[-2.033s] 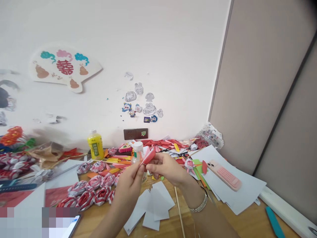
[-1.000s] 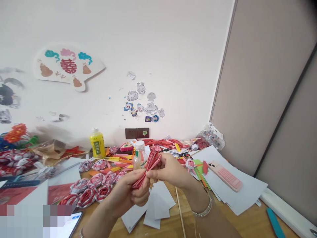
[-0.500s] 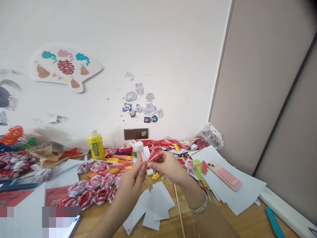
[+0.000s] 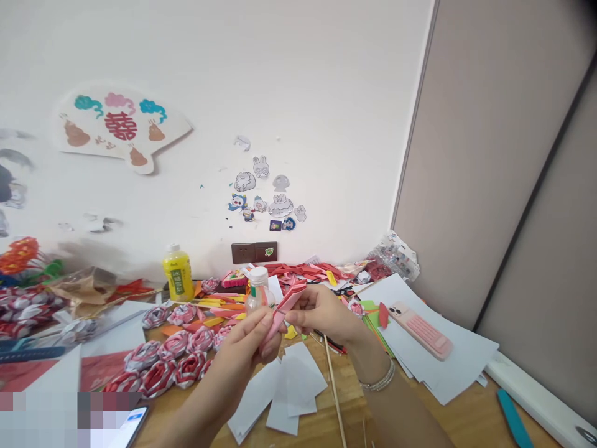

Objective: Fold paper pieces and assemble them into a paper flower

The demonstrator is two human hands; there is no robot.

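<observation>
Folded red paper strip (image 4: 285,306) is pinched at its lower end by left hand (image 4: 249,348) and at its upper end by right hand (image 4: 321,314), glue bottle (image 4: 258,290) just behind.

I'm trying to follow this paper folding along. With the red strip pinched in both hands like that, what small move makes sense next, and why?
Probably press the fold flat. The folded red paper strip is held above the table, the left hand pinching its lower end and the right hand its upper end, so both ends are steadied. Sliding the right fingertips along the crease would likely sharpen it.
</observation>
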